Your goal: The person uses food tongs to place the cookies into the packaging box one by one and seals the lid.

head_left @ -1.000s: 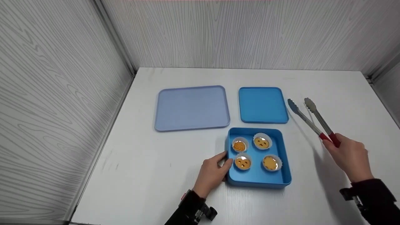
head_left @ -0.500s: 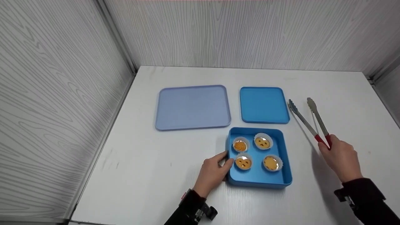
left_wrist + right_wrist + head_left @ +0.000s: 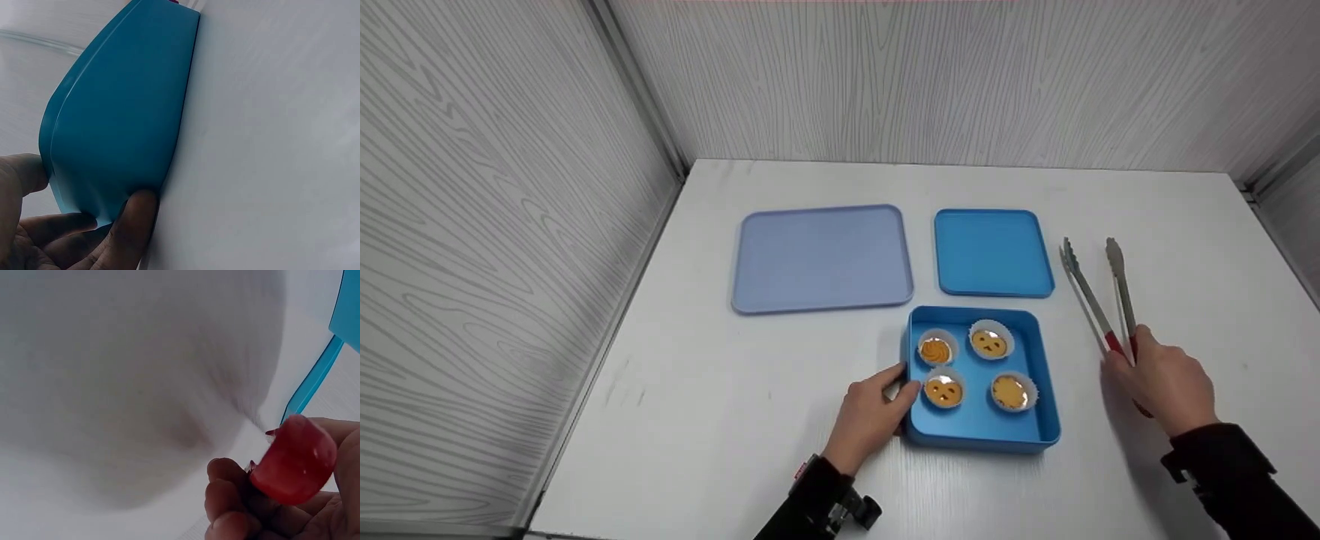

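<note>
A square blue box (image 3: 982,429) holds several small white paper cups (image 3: 1015,391) with cookie-like treats (image 3: 944,390). My left hand (image 3: 867,417) holds its left wall; in the left wrist view the fingers (image 3: 138,216) bend against the outer side of that wall. To the right, my right hand (image 3: 1168,386) grips metal tongs (image 3: 1093,302) with red handles. The arms of the tongs are spread and point away from me, low over the table. Up close, the rounded red handle end (image 3: 297,462) lies between thumb and fingers, most of the tongs hidden.
Behind the box lies a flat blue square tray (image 3: 994,253). A larger lavender tray (image 3: 823,261) lies to its left. The white table (image 3: 697,420) is bounded by grey wood-grain panels (image 3: 885,82) at the back and sides.
My right hand has moved left and nearer to me with the tongs, which have turned to point more directly away. My left hand and the box keep their place.
</note>
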Action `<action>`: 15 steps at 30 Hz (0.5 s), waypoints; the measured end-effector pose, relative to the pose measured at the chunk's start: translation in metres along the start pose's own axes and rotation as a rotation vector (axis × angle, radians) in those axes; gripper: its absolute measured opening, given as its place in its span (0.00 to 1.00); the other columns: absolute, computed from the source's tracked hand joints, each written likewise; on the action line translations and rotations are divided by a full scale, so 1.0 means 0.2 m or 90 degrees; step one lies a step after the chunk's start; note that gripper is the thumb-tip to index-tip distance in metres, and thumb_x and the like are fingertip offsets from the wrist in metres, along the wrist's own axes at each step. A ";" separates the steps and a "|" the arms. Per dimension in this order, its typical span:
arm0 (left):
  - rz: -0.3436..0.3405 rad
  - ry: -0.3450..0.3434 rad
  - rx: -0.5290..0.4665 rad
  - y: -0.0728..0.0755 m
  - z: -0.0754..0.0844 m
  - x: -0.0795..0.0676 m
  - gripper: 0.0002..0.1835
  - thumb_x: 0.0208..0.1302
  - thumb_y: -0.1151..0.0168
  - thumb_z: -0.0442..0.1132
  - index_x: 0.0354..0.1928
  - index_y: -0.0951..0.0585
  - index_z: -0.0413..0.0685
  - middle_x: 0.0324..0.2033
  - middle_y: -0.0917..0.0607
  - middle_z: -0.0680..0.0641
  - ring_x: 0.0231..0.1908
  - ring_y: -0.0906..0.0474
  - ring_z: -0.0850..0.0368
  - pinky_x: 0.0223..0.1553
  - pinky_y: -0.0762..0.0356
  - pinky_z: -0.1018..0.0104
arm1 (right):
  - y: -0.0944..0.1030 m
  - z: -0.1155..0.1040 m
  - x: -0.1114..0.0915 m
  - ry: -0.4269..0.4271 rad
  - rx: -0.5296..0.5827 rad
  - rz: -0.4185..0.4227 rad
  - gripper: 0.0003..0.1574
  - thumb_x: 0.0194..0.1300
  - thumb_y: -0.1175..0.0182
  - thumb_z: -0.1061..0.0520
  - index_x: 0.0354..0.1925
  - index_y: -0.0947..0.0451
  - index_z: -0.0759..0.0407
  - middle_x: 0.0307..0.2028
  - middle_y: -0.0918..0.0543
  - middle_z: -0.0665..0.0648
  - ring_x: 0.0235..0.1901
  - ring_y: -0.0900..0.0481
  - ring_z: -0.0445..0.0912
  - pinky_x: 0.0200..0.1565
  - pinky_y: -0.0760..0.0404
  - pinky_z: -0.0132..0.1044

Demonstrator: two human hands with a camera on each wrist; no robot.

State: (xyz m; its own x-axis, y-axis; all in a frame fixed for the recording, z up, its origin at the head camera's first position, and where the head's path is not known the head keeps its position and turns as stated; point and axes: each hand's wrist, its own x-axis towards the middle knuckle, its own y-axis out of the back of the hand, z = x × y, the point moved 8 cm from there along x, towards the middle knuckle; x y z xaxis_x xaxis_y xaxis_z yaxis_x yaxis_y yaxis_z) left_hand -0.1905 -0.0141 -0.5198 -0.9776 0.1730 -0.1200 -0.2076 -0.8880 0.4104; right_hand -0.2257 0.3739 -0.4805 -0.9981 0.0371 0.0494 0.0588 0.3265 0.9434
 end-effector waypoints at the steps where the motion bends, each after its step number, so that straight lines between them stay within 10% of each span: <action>1: 0.001 0.000 -0.001 0.00 0.00 0.00 0.31 0.73 0.42 0.59 0.69 0.23 0.48 0.65 0.20 0.47 0.61 0.22 0.56 0.65 0.26 0.52 | 0.00 0.00 0.00 0.004 -0.004 0.002 0.19 0.72 0.40 0.52 0.39 0.33 0.68 0.15 0.30 0.57 0.12 0.32 0.48 0.13 0.34 0.40; 15: 0.002 0.004 0.001 0.00 -0.01 0.00 0.31 0.73 0.42 0.58 0.69 0.23 0.49 0.65 0.20 0.48 0.67 0.27 0.54 0.68 0.29 0.52 | -0.07 0.04 0.01 -0.024 -0.004 -0.071 0.23 0.71 0.39 0.53 0.46 0.35 0.70 0.17 0.28 0.58 0.14 0.29 0.49 0.14 0.29 0.40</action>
State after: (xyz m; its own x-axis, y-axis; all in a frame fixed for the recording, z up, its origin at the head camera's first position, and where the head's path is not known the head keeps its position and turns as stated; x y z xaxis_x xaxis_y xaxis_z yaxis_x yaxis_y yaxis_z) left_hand -0.1909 -0.0149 -0.5215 -0.9781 0.1672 -0.1238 -0.2040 -0.8878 0.4125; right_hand -0.2284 0.3778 -0.4969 -0.9969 0.0365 -0.0691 -0.0535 0.3251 0.9442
